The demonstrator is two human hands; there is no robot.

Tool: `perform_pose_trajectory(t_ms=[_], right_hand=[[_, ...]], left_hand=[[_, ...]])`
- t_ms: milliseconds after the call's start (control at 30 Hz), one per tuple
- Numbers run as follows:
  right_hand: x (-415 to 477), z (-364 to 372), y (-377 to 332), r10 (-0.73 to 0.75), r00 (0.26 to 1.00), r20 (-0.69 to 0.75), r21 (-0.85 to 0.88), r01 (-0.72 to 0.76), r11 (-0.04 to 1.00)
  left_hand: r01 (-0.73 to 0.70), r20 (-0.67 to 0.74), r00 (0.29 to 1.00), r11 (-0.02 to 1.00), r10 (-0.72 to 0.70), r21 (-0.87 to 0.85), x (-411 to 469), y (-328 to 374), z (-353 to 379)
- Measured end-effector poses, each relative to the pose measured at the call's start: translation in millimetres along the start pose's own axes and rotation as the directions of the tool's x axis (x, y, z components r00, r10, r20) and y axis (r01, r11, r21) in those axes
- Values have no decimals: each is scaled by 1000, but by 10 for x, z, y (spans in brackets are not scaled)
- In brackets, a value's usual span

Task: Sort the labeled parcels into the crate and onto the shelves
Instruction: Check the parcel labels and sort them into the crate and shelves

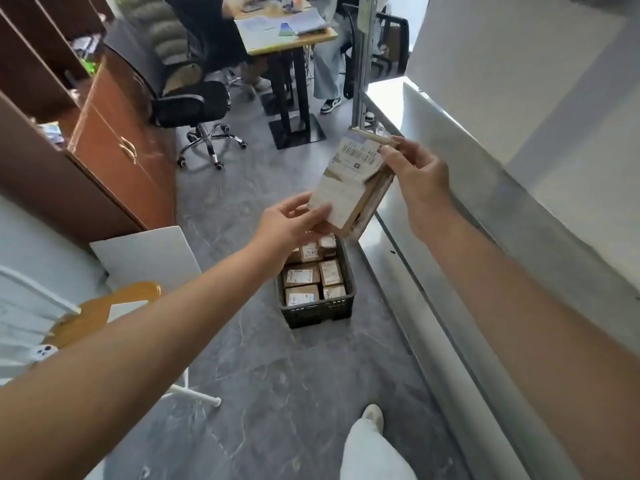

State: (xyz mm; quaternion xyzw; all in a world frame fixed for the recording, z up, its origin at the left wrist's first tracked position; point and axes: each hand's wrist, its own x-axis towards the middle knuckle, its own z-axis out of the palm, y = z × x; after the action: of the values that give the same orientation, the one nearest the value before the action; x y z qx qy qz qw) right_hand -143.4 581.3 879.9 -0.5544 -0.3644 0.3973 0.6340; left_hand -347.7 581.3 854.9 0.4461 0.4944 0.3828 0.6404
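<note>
A flat cardboard parcel [349,188] with a white barcode label is held tilted in the air between both hands. My left hand [292,221] pinches its lower corner. My right hand [414,171] grips its upper right edge. Directly below, on the grey floor, stands a black plastic crate [320,315] holding several small labeled cardboard parcels [301,275]. To the right runs a metal shelf [450,202] with a shiny bare surface.
A brown wooden cabinet [114,150] stands at the left, a black office chair [183,102] behind it. A desk [287,39] with seated people is at the back. A white stand with an orange seat [104,306] is at the lower left. My shoe [372,415] shows below.
</note>
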Motion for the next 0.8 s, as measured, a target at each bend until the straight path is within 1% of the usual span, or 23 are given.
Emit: perform_pose_trajectory(t_ms=[67, 167, 233, 333, 400, 500, 633, 800], right_hand=[[261, 15, 98, 31, 993, 112, -42, -27, 999], [502, 63, 307, 125, 945, 303, -95, -101, 990], [579, 145, 407, 178, 904, 389, -159, -124, 979], [685, 277, 490, 251, 853, 458, -204, -174, 963], [784, 352, 543, 300, 833, 465, -221, -219, 950], [949, 467, 645, 351, 831, 432, -246, -266, 932], [1164, 614, 914, 422, 817, 393, -327, -304, 895], [1470, 769, 1381, 498, 795, 347, -415, -346, 842]], left_hand=[[5, -93, 996, 998, -11, -63, 170, -10, 148], [-32, -209, 978, 989, 1, -144, 408, 5, 317], [-70, -263, 964, 989, 35, -127, 562, 42, 356], [-84, -339, 939, 995, 61, -52, 786, 69, 287], [-52, -368, 928, 998, 57, 24, 891, 68, 207], [22, -389, 920, 987, 43, 161, 1017, 42, 84], [115, -426, 904, 978, -31, 172, 1299, -132, -105], [167, -428, 902, 962, -59, 218, 1842, -446, -284]])
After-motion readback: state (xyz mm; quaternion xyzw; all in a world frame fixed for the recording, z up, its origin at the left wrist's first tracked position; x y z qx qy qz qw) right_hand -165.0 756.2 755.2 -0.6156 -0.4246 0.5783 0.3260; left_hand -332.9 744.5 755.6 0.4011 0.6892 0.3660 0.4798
